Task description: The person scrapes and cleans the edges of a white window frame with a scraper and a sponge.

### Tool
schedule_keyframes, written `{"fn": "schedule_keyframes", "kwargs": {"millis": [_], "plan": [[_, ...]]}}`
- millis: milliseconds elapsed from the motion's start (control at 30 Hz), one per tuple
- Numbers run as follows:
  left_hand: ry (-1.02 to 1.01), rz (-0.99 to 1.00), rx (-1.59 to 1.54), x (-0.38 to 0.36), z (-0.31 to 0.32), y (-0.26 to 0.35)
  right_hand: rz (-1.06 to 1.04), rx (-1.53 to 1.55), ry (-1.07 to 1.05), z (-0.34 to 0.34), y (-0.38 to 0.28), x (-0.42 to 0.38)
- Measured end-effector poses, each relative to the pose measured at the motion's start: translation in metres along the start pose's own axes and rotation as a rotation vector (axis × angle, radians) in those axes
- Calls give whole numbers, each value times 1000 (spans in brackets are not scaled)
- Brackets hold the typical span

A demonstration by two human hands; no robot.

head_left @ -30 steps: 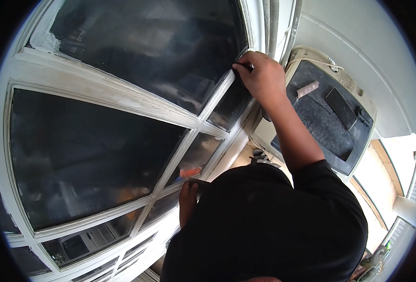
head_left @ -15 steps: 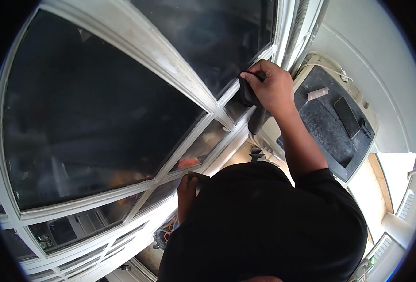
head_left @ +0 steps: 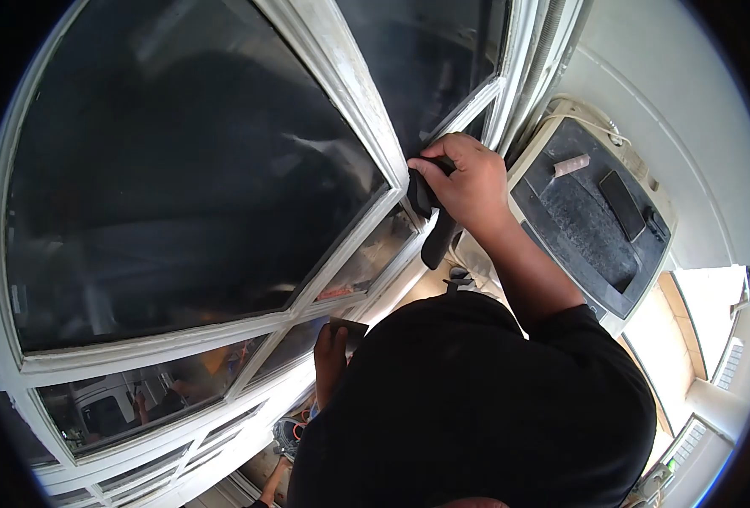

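Note:
My right hand (head_left: 470,184) is closed round a black tool (head_left: 421,199) whose long rounded end (head_left: 439,245) hangs below the fingers. The tool sits right at the white glazing bar (head_left: 366,110) where several panes meet, beside the dark glass (head_left: 180,186). Lower down, close to my body, my left hand (head_left: 331,360) grips a thin dark flat card (head_left: 354,330) between thumb and fingers. The card overlaps the lower panes in this view.
A beige appliance (head_left: 553,127) with a dusty dark top stands at right. On it lie a phone (head_left: 622,205) and a small pinkish piece (head_left: 571,165). Grey conduit (head_left: 553,34) runs up the wall. Another person's arm (head_left: 275,483) shows at the bottom, near coiled cables (head_left: 289,430).
My right hand has moved left and slightly down with the black tool, to the corner of the glazing bars. The other person's arm has come into view at the bottom.

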State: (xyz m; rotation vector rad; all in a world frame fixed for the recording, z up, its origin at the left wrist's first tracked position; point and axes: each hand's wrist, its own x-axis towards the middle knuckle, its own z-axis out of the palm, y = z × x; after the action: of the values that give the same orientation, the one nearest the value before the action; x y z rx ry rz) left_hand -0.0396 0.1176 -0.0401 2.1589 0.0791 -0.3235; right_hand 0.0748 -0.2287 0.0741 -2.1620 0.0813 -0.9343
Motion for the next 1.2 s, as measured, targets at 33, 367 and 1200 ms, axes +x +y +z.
{"fn": "schedule_keyframes", "kwargs": {"millis": [33, 367, 1200], "plan": [[-2, -8, -4, 1, 1, -4, -63, 5, 25, -1, -1, 1], [-8, 4, 2, -4, 1, 17, -268, 204, 248, -10, -19, 39], [-34, -10, 84, -5, 18, 23, 421, 825, -66, -1, 32, 4]]}}
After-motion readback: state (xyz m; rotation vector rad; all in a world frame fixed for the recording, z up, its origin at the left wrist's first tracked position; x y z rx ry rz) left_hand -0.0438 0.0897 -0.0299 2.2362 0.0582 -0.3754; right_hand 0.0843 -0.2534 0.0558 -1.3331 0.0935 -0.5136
